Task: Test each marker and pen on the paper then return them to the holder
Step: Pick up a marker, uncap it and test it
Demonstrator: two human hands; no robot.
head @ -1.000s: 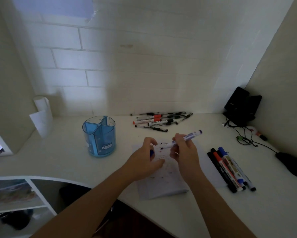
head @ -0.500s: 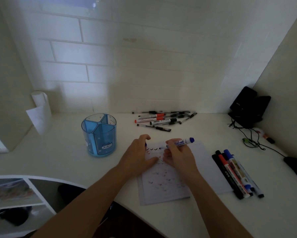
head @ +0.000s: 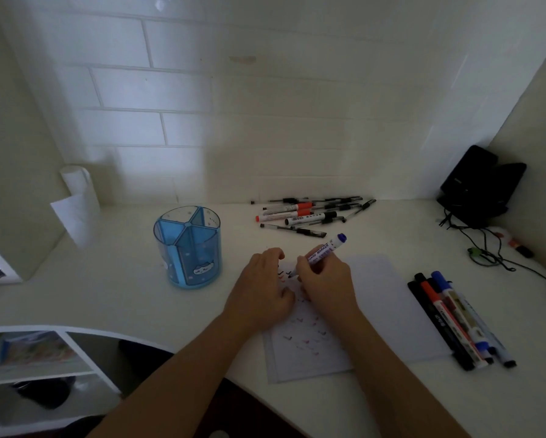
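The grip of my right hand [head: 324, 279] is clamped on the white board marker with blue end [head: 324, 249]. Its tip is on the white paper sheet [head: 382, 298] at centre, and its long axis rises to the upper right. The blue plastic holder [head: 188, 254] stands further left, nearer my left hand [head: 262, 289], whose grip I cannot tell.

- Left of the blue holder [head: 188, 248], the desk [head: 107, 279] is bare all the way down to the front edge, so that's the easy way in.
- The holder's top is wide open.
- The paper roll [head: 77, 203] is tucked in the back left corner, well apart from the holder.
- The pen pile [head: 309, 213] hogs the back edge; there's only a narrow bare strip between it and the paper [head: 385, 305].
- The left hand [head: 262, 292] and right hand [head: 325, 286] sit on the paper's back left part.
- A row of markers [head: 455, 320] fences off the paper's right edge.
- The back right corner is a mess: black gadget [head: 480, 188], trailing cables [head: 486, 257].
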